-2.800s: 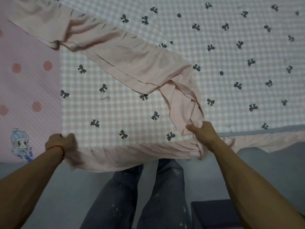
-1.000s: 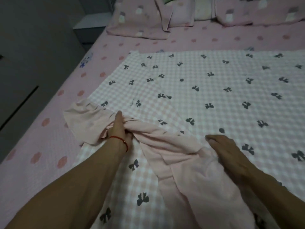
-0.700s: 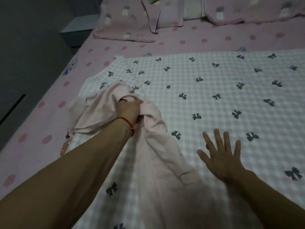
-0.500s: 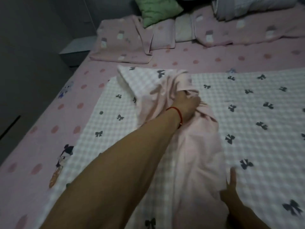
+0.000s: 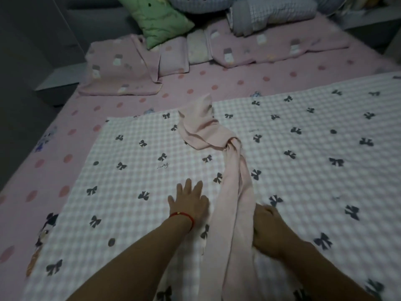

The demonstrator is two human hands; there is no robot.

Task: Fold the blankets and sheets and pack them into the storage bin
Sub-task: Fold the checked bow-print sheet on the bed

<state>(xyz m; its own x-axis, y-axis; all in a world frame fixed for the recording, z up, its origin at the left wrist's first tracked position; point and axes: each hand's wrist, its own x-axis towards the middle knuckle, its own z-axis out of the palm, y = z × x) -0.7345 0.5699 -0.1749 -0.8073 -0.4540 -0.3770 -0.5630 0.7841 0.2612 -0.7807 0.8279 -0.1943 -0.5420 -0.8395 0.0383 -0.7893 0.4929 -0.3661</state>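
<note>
Clearly the checked sheet (image 5: 282, 170) was soft and limp; its bunched pink edge (image 5: 234, 192) seemed the best hold. Left hand (image 5: 188, 205) pressed flat, fingers spread; right hand (image 5: 269, 231) curled against that edge.

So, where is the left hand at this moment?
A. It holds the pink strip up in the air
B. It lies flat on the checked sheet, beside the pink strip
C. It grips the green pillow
B: the left hand rests with straight fingers on the checked sheet, just left of the pink strip.
</note>
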